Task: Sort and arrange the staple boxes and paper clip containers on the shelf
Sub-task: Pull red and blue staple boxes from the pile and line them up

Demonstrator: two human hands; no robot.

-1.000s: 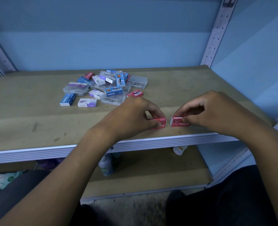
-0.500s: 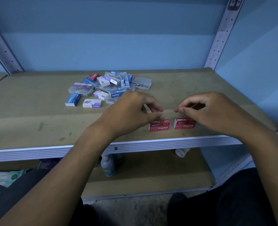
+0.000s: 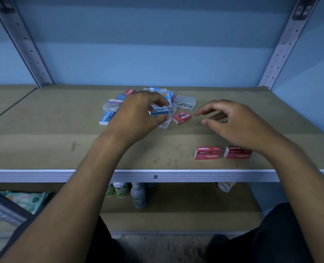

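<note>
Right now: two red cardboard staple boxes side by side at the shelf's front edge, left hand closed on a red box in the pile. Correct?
One error: in the head view the left hand grips a blue cardboard staple box, not red. The two red cardboard staple boxes do sit side by side at the front edge of the brown shelf.

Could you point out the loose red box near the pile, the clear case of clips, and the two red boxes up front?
Loose red box (image 3: 181,117), head view, top face.
Clear clip case (image 3: 186,104), head view, lid.
Front red boxes (image 3: 208,153), head view, left box's front.
</note>
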